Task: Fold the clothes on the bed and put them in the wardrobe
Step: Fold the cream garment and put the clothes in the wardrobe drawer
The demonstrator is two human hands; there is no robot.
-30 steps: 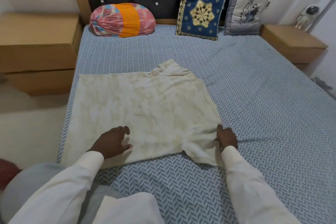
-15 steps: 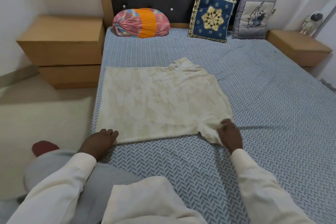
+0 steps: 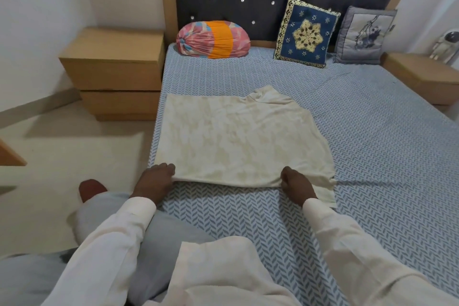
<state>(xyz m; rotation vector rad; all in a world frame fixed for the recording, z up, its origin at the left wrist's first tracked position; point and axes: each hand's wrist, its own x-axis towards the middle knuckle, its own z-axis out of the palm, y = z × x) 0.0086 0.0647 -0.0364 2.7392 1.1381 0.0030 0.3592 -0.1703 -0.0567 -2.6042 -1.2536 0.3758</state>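
Observation:
A cream, mottled shirt [image 3: 236, 136] lies flat on the bed [image 3: 372, 156], which has a blue herringbone sheet; its collar points toward the headboard. My left hand [image 3: 155, 179] grips the shirt's near left corner, fingers curled over the hem. My right hand [image 3: 296, 184] grips the near edge further right, beside a folded-under sleeve [image 3: 325, 191]. Both hands sit at the shirt's near hem. No wardrobe is in view.
A pink-and-orange bolster [image 3: 213, 40], a blue embroidered cushion [image 3: 306, 32] and a grey cushion [image 3: 365, 36] lean against the dark headboard. Wooden bedside units stand on the left [image 3: 114, 69] and right [image 3: 422, 79]. My knee in grey trousers [image 3: 119, 213] rests at the bed's edge.
My left hand slid from the middle of the shirt to its near left corner and took hold of it. My right hand moved left along the hem and gripped it.

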